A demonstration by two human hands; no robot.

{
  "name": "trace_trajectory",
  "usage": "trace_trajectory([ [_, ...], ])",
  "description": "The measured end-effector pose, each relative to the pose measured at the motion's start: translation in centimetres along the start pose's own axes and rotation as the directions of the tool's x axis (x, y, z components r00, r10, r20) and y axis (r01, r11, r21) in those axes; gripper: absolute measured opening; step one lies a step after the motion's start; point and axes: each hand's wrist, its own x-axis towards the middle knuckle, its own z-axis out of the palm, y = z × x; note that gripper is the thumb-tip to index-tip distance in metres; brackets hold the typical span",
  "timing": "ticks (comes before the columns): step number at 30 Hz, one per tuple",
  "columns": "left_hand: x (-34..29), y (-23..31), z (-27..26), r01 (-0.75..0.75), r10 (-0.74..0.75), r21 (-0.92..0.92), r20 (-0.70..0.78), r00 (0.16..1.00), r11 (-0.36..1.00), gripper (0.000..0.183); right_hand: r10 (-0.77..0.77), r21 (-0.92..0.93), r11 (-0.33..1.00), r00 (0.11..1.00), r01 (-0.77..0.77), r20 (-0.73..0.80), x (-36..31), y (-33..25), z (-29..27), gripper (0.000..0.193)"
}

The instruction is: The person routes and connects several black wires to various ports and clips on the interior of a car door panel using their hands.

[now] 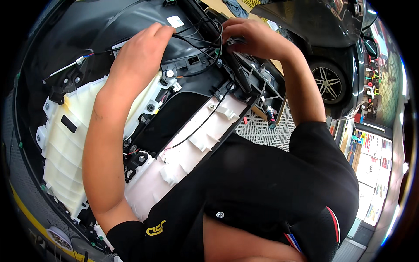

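The back of a black car door panel point(183, 94) lies in front of me, with cream and white plastic parts fixed to it. At its upper part my left hand point(142, 54) is closed, its fingertips pinching a black cable point(190, 42). Several loops of the same dark cable run across to my right hand point(255, 38), whose curled fingers close on it at the panel's upper right edge. What lies inside each grip is partly hidden by the fingers. A thin black wire point(202, 126) trails down from there over the white plastic strip point(185, 146).
A cream ribbed plastic cover point(65, 148) sits on the panel's left, near a thin white rod point(63, 70). A connector bundle point(269, 117) hangs at the right edge above grey floor grating point(257, 133). Beyond stands a dark car with a spoked wheel point(326, 82).
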Motion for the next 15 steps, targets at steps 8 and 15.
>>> trace_trajectory([
  [8, -0.4, -0.3, 0.3, -0.056, 0.056, 0.026, -0.020, 0.998, 0.998, 0.032, 0.045, 0.103, 0.991, 0.951, -0.080, 0.307, 3.8, 0.9, -3.6, 0.030],
  [15, -0.2, -0.1, -0.1, -0.075, 0.074, 0.054, 0.026, 0.997, 0.996, 0.036, 0.224, 0.316, 0.866, 0.865, -0.388, 0.449, 7.5, 0.9, -9.8, 0.032],
])
